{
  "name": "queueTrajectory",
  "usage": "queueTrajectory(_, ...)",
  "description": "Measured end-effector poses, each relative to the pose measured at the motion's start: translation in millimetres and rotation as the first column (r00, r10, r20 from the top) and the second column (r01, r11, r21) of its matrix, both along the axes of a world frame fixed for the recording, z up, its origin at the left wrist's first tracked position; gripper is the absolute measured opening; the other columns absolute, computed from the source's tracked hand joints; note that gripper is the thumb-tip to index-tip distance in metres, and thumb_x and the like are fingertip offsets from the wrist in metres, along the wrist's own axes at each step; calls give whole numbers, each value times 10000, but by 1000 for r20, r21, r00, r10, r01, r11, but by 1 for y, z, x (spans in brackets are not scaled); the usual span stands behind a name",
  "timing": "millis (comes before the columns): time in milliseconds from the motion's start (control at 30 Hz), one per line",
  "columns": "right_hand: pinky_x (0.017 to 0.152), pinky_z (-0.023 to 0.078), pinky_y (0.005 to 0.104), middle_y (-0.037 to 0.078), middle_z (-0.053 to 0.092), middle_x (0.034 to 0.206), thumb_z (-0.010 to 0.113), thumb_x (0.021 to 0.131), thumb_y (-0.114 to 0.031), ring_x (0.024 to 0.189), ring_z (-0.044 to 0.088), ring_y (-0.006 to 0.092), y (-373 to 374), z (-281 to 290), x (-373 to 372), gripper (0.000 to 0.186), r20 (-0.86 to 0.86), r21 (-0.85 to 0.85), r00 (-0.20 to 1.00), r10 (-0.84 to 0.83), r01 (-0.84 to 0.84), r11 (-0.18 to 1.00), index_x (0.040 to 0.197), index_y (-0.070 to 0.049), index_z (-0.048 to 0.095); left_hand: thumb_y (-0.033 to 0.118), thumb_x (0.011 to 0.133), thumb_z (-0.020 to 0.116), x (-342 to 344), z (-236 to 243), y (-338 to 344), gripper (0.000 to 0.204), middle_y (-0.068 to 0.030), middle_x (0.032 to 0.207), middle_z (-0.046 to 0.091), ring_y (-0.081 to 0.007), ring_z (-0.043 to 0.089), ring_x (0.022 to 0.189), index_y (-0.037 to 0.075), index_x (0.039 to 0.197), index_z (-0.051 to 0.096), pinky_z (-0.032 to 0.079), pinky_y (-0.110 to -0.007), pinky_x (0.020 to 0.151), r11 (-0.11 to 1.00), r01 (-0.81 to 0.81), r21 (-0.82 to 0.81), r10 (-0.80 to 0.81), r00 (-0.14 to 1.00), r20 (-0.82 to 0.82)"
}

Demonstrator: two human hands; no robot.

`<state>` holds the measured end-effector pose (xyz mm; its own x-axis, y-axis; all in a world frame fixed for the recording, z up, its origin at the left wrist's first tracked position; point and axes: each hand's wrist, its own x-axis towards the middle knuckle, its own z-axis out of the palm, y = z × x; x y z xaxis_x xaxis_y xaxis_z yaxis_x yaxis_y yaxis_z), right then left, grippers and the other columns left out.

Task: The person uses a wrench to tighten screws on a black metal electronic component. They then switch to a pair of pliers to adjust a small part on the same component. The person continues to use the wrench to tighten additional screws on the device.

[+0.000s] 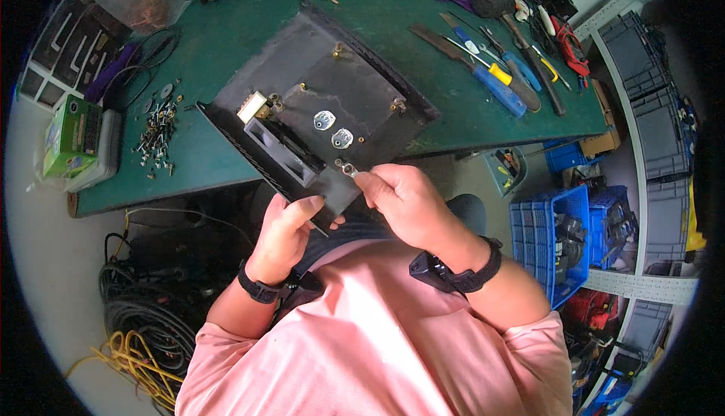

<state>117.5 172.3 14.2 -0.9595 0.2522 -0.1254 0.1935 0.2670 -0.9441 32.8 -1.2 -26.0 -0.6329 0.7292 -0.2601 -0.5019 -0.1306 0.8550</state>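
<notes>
A black metal panel (291,61) with raised edges rests partly on the green bench, overhanging its front edge. It bears a dark rectangular recessed frame (294,162), brass fittings (337,50), two round silver parts (324,120) and a white-topped component (251,107). My left hand (291,231) grips the panel's near lower edge, fingers curled beneath it. My right hand (400,197) is closed on a small metal wrench (348,169), whose end meets a small fitting near the panel's lower right.
The green bench (151,193) carries loose screws and washers (158,133), a green box (72,137), files, screwdrivers and other tools (495,76). Blue crates (547,250) and grey bins (634,57) stand right. Coiled cables (143,303) lie below left.
</notes>
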Motion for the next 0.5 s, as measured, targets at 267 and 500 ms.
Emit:
queueTrajectory(267,530,385,278,10,498,586,538,949,-328,571,445,88,3,-4,-2,425,20,6,1000,4,-4,1000,671,-8,566,236,796,530,-1,1,-1,460,-156,930,638,-235,640,780,-84,1126,537,516,-319,708,1000,13,-1,-13,1000,2)
queueTrajectory(500,519,392,302,74,524,566,571,928,-305,537,460,122,8,10,-4,395,51,207,998,34,-44,977,691,9,598,206,768,544,-2,-6,-2,481,-154,975,629,-228,640,748,-81,1154,518,520,-314,686,1000,17,14,-16,999,-27)
